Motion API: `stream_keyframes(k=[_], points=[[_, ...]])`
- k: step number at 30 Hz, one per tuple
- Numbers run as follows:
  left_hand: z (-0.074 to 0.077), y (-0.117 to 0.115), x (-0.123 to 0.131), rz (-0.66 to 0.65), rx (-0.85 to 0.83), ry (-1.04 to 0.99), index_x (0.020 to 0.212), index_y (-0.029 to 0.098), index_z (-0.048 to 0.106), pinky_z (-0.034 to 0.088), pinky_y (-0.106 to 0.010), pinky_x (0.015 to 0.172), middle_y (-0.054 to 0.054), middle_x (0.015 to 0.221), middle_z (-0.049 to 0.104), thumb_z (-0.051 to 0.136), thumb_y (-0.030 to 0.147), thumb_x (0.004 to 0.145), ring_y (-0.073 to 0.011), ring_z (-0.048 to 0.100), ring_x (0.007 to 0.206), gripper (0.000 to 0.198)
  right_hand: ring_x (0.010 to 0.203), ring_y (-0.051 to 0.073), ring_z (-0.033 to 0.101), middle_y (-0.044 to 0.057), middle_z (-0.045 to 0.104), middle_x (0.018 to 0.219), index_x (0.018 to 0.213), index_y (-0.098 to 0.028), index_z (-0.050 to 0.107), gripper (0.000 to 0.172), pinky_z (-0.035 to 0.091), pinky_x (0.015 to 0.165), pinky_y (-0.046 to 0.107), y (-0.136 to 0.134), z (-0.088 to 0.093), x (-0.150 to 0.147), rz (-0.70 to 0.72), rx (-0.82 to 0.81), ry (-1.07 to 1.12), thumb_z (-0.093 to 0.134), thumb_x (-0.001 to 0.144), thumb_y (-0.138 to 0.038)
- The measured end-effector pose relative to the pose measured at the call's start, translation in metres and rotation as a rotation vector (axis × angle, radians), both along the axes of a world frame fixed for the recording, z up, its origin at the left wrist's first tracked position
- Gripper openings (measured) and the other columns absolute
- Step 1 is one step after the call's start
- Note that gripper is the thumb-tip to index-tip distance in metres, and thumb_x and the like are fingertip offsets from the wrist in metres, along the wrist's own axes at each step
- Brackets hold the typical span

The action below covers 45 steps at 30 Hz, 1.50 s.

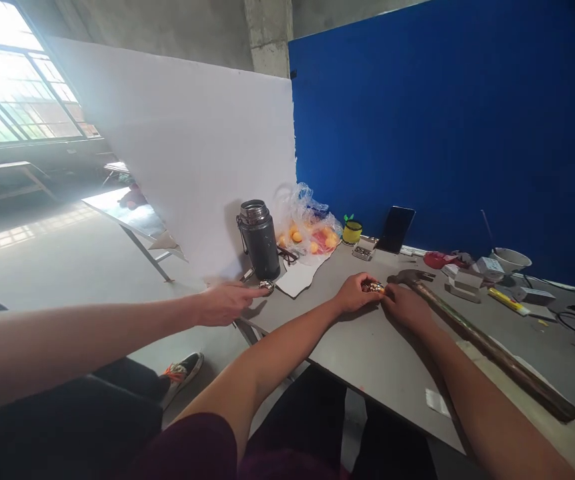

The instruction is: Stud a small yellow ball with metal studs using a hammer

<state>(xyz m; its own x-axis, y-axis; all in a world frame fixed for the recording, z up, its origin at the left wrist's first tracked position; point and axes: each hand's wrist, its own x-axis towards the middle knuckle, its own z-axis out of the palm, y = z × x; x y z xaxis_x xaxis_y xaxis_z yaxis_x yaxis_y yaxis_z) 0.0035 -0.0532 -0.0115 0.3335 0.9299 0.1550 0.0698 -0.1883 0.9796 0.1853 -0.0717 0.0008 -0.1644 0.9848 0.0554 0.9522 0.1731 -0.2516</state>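
Observation:
Near the middle of the grey table (357, 353), my left hand (355, 295) is closed around a small shiny metallic piece (376, 287). My right hand (407, 307) meets it from the right, its fingertips pressed together at the piece's edge; how much of it they grip is hidden. Just beyond my right hand lies the head of a hammer (407, 276), whose long wooden handle runs toward the lower right, beside my right forearm. Another person's hand (225, 303) reaches in from the left and touches a second shiny metallic piece (266, 287) near the table's left edge.
A dark open flask (260, 243) stands at the left, by a plastic bag of orange items (317, 237). Behind are a yellow pot (352, 231), a small metal-filled box (364, 249) and a phone (396, 229). At right are small boxes (465, 285), a cup (511, 260) and cables.

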Motion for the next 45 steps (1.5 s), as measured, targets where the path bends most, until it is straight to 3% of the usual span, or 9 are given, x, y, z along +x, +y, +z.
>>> stream_keyframes(k=[6,12,22,27,32,35,38,40,45], points=[[-0.001,-0.001,0.002,0.044,0.002,-0.021,0.114,0.011,0.067,0.049,-0.028,0.076,-0.004,0.088,0.068,0.083,0.031,0.075,-0.0129,0.058,0.075,0.047,0.094,0.026,0.069,0.012,0.075,0.106,0.109,-0.019,0.068,0.025,0.043,0.073,0.031,0.002,-0.006,0.004,0.028,0.05,0.126,0.056,0.096,-0.035],[0.0,-0.004,0.007,0.103,0.02,0.049,0.131,0.014,0.056,0.049,-0.029,0.08,-0.001,0.085,0.065,0.084,0.034,0.073,-0.0146,0.059,0.076,0.067,0.122,0.028,0.062,0.015,0.064,0.139,0.144,-0.018,0.053,0.065,0.047,0.103,0.037,0.003,-0.009,-0.001,0.254,0.201,0.45,0.063,0.081,-0.027],[0.005,-0.009,0.005,0.103,0.043,0.123,0.133,0.015,0.055,0.047,-0.031,0.081,0.001,0.082,0.064,0.08,0.04,0.076,-0.0184,0.061,0.08,0.066,0.116,0.028,0.066,0.015,0.07,0.131,0.132,-0.017,0.063,0.053,0.049,0.102,0.039,0.004,-0.011,-0.005,0.221,0.201,0.477,0.058,0.079,-0.02],[0.02,-0.014,0.004,0.098,0.055,0.143,0.137,0.016,0.054,0.05,-0.033,0.082,-0.007,0.106,0.068,0.076,0.042,0.081,-0.0171,0.062,0.081,0.065,0.11,0.028,0.067,0.014,0.072,0.123,0.124,-0.017,0.068,0.045,0.05,0.098,0.039,0.005,-0.006,-0.005,0.155,0.229,0.49,0.059,0.08,-0.024],[0.066,-0.048,-0.051,0.179,0.372,0.532,0.115,0.023,0.073,0.048,-0.035,0.096,-0.01,0.117,0.07,0.066,0.027,0.088,-0.0247,0.064,0.102,0.028,0.106,0.028,0.067,0.013,0.072,0.12,0.124,-0.018,0.069,0.045,0.05,0.097,0.04,0.002,-0.003,-0.005,0.108,0.244,0.498,0.065,0.082,-0.035],[0.082,-0.077,-0.112,0.54,0.447,0.853,0.115,0.027,0.074,0.045,-0.04,0.105,-0.007,0.123,0.07,0.06,0.02,0.09,-0.0299,0.06,0.116,0.029,0.11,0.028,0.066,0.012,0.072,0.121,0.123,-0.019,0.07,0.043,0.048,0.1,0.039,-0.001,-0.001,-0.007,0.13,0.23,0.447,0.066,0.082,-0.032],[0.077,-0.095,-0.164,0.782,0.349,1.156,0.125,0.02,0.068,0.044,-0.047,0.107,-0.016,0.132,0.062,0.063,0.022,0.09,-0.0353,0.055,0.124,0.036,0.109,0.028,0.066,0.012,0.073,0.119,0.122,-0.018,0.07,0.041,0.048,0.1,0.038,-0.002,0.001,-0.009,0.165,0.202,0.403,0.065,0.084,-0.03],[0.067,-0.099,-0.188,0.81,0.259,1.239,0.129,0.014,0.064,0.045,-0.049,0.105,-0.021,0.131,0.061,0.066,0.026,0.089,-0.0376,0.055,0.126,0.042,0.108,0.027,0.067,0.013,0.073,0.119,0.122,-0.018,0.069,0.04,0.049,0.099,0.037,-0.003,0.002,-0.01,0.172,0.195,0.388,0.066,0.084,-0.03],[0.052,-0.093,-0.21,0.789,0.098,0.819,0.114,0.017,0.068,0.049,-0.045,0.099,-0.013,0.112,0.071,0.069,0.022,0.084,-0.0318,0.065,0.111,0.031,0.108,0.028,0.067,0.012,0.073,0.12,0.123,-0.019,0.069,0.04,0.049,0.098,0.037,-0.002,-0.001,-0.009,0.163,0.183,0.396,0.065,0.085,-0.031]])
